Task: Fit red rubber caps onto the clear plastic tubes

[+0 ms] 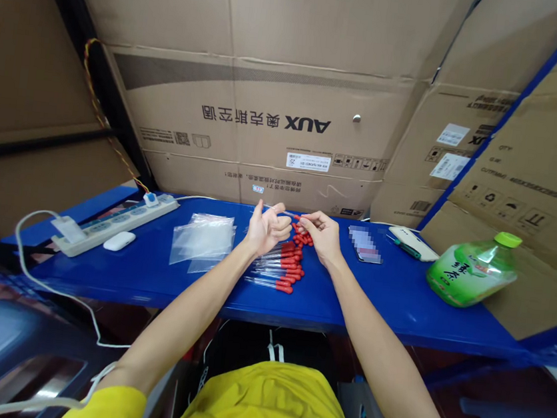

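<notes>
Between my two hands, a thin clear dropper tube (pixel 285 212) with a red rubber bulb (pixel 297 217) is held level above the table. My left hand (pixel 267 228) is closed on the tube, palm turned up. At the other end, the fingertips of my right hand (pixel 323 234) pinch the red bulb. Below, several droppers with red bulbs (pixel 283 287) lie side by side, clear tubes pointing left. A small heap of loose red bulbs (pixel 304 239) sits beside my right hand. Left of the droppers, clear plastic bags (pixel 203 239) lie flat and overlap.
On the blue table (pixel 317 307), a phone (pixel 365 244), a green pen (pixel 407 248) by a white object (pixel 420 243), and a green-tea bottle (pixel 472 271) are to the right. A power strip (pixel 121 221) and white case (pixel 119 240) lie left. Cardboard (pixel 279 28) walls the back.
</notes>
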The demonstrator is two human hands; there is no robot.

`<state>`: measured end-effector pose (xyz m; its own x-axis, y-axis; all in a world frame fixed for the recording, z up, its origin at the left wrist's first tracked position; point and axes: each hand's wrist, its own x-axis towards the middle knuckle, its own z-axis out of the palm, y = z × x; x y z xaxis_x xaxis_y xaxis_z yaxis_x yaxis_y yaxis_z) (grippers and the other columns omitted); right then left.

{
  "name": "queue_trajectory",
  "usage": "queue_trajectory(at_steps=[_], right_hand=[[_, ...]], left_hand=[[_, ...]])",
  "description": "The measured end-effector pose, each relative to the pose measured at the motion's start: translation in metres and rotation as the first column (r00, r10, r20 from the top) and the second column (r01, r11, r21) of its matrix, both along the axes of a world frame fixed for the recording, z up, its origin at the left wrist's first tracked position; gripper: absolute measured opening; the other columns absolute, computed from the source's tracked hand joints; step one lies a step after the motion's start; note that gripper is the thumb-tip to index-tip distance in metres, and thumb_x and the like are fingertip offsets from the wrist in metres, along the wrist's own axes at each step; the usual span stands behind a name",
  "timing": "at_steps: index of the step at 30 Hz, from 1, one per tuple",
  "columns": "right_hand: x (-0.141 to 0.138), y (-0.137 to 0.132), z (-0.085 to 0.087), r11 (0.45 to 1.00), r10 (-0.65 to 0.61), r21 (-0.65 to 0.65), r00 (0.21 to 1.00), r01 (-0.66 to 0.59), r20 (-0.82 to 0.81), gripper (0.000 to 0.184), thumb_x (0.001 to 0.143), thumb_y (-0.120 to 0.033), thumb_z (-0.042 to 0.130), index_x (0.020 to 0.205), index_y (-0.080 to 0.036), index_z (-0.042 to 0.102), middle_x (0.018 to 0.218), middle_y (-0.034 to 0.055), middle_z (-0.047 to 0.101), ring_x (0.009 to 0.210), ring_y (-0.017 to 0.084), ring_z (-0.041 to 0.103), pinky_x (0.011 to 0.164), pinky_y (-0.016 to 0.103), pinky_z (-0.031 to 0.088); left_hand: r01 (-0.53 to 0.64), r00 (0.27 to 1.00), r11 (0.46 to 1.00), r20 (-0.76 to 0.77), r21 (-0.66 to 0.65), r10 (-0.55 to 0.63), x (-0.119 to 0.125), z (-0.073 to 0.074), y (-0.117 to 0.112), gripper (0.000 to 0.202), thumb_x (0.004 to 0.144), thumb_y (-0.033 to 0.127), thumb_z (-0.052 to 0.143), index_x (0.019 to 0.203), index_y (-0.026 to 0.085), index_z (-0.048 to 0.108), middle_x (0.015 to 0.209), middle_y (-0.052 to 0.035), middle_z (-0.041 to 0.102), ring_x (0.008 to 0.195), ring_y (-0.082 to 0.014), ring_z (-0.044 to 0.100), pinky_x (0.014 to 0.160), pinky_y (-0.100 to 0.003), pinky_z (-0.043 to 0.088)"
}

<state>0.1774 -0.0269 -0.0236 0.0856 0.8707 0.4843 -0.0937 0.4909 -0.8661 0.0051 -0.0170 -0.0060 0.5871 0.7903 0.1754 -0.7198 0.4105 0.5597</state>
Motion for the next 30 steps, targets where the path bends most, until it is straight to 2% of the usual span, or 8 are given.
queue_trajectory(at_steps=[17,30], right_hand=[[0.0002,0.0007,-0.0022,1.000,-0.008,0.010,0.999,0.008,0.054,0.042,0.073,-0.059,0.082,0.083,-0.021,0.067,0.073,0.0038,0.073,0.065,0.019,0.068,0.065,0.033,0.056],[-0.0015,0.0010,-0.0039,0.999,-0.029,0.032,0.998,0.027,0.050,0.040,0.075,-0.058,0.081,0.081,-0.021,0.067,0.072,0.0034,0.072,0.064,0.018,0.067,0.063,0.031,0.055]], left_hand=[[0.005,1.000,0.998,-0.003,-0.064,-0.006,0.0004,0.0034,-0.0021,0.054,0.099,0.070,0.027,0.082,0.021,0.043,0.060,0.0055,0.026,0.044,-0.0104,0.026,0.043,-0.020,0.022],[0.011,1.000,1.000,-0.020,0.009,-0.011,0.0007,0.0011,-0.0006,0.055,0.100,0.070,0.024,0.082,0.021,0.042,0.061,0.0051,0.025,0.045,-0.0107,0.026,0.043,-0.021,0.023]])
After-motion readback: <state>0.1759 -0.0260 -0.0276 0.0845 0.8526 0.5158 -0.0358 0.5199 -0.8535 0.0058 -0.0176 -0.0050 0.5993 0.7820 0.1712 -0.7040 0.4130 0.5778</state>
